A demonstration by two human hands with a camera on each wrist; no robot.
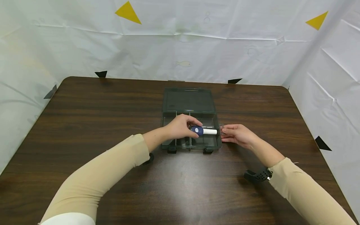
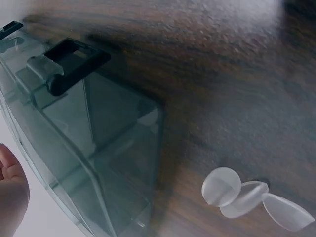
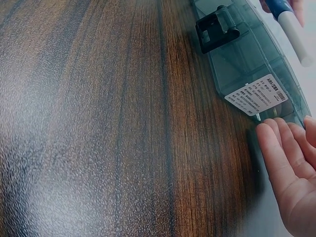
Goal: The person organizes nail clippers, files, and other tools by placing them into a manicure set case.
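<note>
The left hand [image 1: 181,126] has its fingers curled around the blue end of a blue-and-white marker [image 1: 203,130], holding it level over the front compartments of an open, smoky transparent organizer box [image 1: 191,103] that stands in the middle of the dark wooden table [image 1: 84,125]. The right hand [image 1: 236,135] holds nothing; its straight fingers [image 3: 281,153] lie against the right side wall of the box, close to a white barcode label [image 3: 256,95]. The lid of the box lies folded back on the far side, and two black latches [image 1: 172,150] are at its front edge.
</note>
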